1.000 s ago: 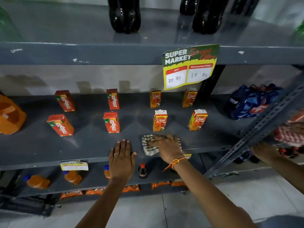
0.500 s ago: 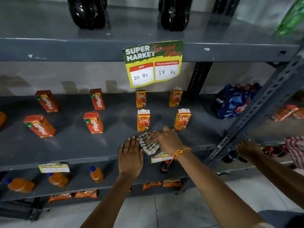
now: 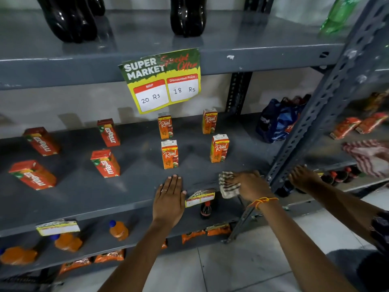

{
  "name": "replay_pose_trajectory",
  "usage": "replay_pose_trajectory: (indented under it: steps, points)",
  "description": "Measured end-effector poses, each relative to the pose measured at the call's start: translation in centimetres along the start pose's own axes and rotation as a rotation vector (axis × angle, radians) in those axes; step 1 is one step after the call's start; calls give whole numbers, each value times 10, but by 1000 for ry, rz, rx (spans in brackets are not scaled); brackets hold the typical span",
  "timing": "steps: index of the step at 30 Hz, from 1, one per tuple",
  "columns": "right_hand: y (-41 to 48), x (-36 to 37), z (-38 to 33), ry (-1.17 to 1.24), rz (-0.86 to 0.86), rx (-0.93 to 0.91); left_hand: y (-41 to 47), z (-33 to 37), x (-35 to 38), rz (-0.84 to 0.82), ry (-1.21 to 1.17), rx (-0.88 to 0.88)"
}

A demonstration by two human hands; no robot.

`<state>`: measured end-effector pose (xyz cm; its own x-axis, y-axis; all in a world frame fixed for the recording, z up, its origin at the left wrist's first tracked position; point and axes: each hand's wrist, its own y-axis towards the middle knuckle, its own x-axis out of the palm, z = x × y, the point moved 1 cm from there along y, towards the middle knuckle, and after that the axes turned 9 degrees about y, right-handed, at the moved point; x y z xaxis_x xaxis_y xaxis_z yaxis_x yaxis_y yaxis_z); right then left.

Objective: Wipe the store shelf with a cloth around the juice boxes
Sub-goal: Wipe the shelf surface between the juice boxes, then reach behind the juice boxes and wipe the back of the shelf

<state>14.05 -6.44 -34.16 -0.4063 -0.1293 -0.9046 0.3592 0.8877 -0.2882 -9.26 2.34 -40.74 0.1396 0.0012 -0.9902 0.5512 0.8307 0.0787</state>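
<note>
A checked cloth (image 3: 228,184) lies on the front edge of the grey middle shelf (image 3: 134,186), pressed down under my right hand (image 3: 250,185). It sits just in front of the right front Real juice box (image 3: 219,148). Another Real box (image 3: 169,154) stands to its left, with two more behind, one of them (image 3: 165,125) on the left and one (image 3: 209,121) on the right. My left hand (image 3: 169,197) rests flat on the shelf edge, fingers spread, holding nothing. Several red Maaza boxes, such as the one (image 3: 105,163), stand further left.
A price sign (image 3: 162,80) hangs from the upper shelf. A slanted metal upright (image 3: 315,114) stands right of the cloth. Another person's hand (image 3: 303,175) rests on the neighbouring shelf near a striped cloth (image 3: 368,154). A blue bag (image 3: 277,119) sits at the back right.
My right hand has slid the cloth to the right along the shelf front, from below the left front Real box to below the right one. My view has shifted right too.
</note>
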Motion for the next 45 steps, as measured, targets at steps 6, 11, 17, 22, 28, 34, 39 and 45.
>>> replay_pose_trajectory:
  steps: [6,11,17,22,28,34,39,45]
  points:
    - [4,-7,-29,-8,114,-141,21,30,2,-25,-46,113]
    - [14,5,-20,-31,5,-104,38,59,4,-70,-56,145]
    - [-11,10,15,86,120,145,45,77,10,-70,-94,120]
    - [-1,-20,11,282,271,130,55,88,12,-21,-102,93]
    - [90,-73,15,442,483,117,56,82,14,-38,-99,207]
    - [204,-90,26,448,249,89,55,81,11,111,-78,160]
    - [253,-80,35,375,226,56,61,84,13,169,-49,114]
    - [278,-79,24,133,66,-109,64,83,17,95,9,95]
